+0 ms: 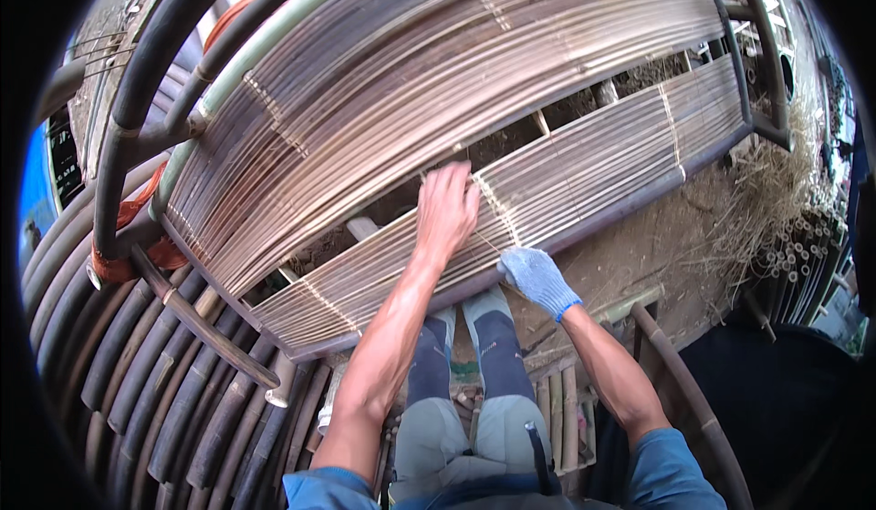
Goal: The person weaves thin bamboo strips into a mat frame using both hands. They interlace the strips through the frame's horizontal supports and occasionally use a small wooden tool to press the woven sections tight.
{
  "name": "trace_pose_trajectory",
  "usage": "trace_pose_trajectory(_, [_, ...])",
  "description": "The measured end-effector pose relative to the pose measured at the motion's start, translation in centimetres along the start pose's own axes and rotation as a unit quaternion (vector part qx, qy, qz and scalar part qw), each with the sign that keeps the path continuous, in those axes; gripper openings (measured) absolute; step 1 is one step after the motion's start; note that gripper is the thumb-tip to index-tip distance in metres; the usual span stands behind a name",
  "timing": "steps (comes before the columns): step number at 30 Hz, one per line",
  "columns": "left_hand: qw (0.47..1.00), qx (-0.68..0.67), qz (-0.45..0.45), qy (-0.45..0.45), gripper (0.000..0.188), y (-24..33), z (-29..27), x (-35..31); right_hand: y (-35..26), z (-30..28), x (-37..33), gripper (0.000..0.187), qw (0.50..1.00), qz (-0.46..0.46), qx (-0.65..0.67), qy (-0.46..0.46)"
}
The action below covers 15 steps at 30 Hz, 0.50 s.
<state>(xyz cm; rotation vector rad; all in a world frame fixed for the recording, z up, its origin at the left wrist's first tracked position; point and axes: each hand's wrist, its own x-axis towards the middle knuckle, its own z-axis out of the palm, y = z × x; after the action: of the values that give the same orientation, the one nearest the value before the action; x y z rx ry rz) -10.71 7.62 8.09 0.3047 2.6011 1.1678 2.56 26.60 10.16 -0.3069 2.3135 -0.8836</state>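
Beneath your two hands lies one slatted bamboo frame (630,201), its slats (365,136) grouped in two bands (593,163) with one long gap (502,150) between. Your bare left hand (447,204) bends its fingers at that gap; I cannot tell whether they grip anything. Nearer you and to its right, your gloved right hand (538,279) is pinched closed on one thin strand (490,240). Three pale bindings (498,211) cross the nearer band: one beside your hands, one farther off to either side.

Head view: left fisheye on your head — facing down, near, over your left hand (447,207) and right hand (540,280).
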Motion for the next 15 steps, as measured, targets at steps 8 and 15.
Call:
trace_pose_trajectory(8, [0.942,-0.158,-0.28,-0.1,0.027,-1.0,5.3,4.7,-1.5,1.6,-2.1,0.027,0.775,0.291,0.545,0.131])
trace_pose_trajectory(15, [0.846,-0.372,-0.38,0.048,0.025,-3.0,4.9,4.7,3.0,-0.4,-9.5,0.011,0.356,0.207,0.889,0.202])
